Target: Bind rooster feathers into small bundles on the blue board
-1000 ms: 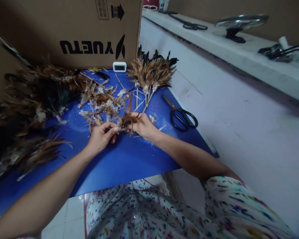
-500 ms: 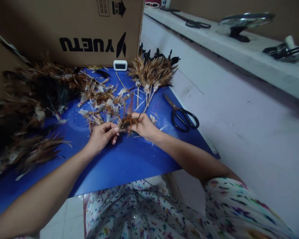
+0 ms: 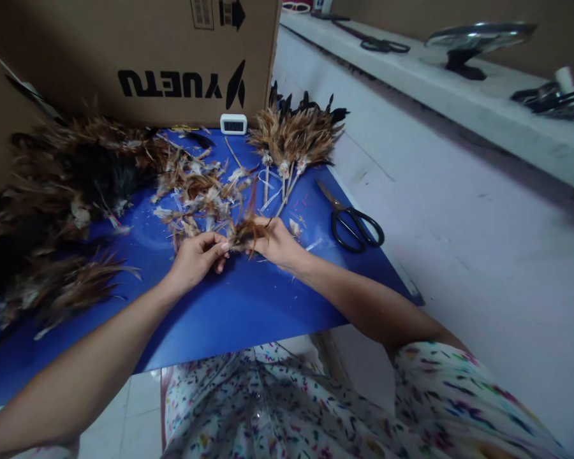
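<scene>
Above the blue table top (image 3: 210, 325), both hands meet at a small bunch of brown feathers (image 3: 245, 233). My left hand (image 3: 198, 260) pinches the bunch's pale, fluffy end between thumb and fingers. My right hand (image 3: 278, 242) is closed around its other side, with feathers spilling over the fingers. Just behind the hands lies a loose scatter of brown and white feathers (image 3: 198, 188). Several feather bunches on thin sticks (image 3: 296, 137) rest at the back right, dark tips pointing away. Black-handled scissors (image 3: 356, 228) lie to the right of my right hand, blades spread slightly.
A big heap of brown and black feathers (image 3: 76, 172) covers the table's left side. At the back stand a cardboard box (image 3: 172, 38) and a small white digital clock (image 3: 233, 124). Along the right wall runs a ledge (image 3: 421, 70) bearing another pair of scissors (image 3: 385, 46) and a glass lid (image 3: 481, 38).
The whole view has shifted slightly. Both hands keep their hold on the feather bunch, with hardly any movement of the fingers.
</scene>
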